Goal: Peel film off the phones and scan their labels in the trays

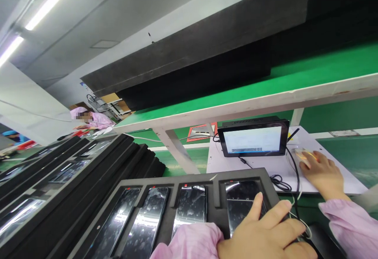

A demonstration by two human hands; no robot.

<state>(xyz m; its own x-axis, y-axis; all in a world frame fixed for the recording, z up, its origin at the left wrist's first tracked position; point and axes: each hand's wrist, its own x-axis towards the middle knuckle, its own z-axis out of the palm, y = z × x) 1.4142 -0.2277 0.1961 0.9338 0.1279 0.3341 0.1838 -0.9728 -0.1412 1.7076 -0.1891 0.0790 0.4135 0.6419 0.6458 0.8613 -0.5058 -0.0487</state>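
Observation:
My left hand (265,231) rests on the right end of a black foam tray (195,182), its fingers stretched out over the rightmost glossy phone (240,202). The tray holds several phones side by side in slots. My right hand (320,170) lies over a glowing computer mouse (302,154) on a white board (277,168), fingers curved round it. A small black monitor (254,137) with a lit white screen stands just left of the mouse. Both wrists wear pink sleeves.
More black foam trays (59,172) with phones are stacked at the left. A green conveyor shelf (265,93) with a white edge runs overhead. Black cables (280,182) trail from the monitor. A person in pink (88,118) works far back left.

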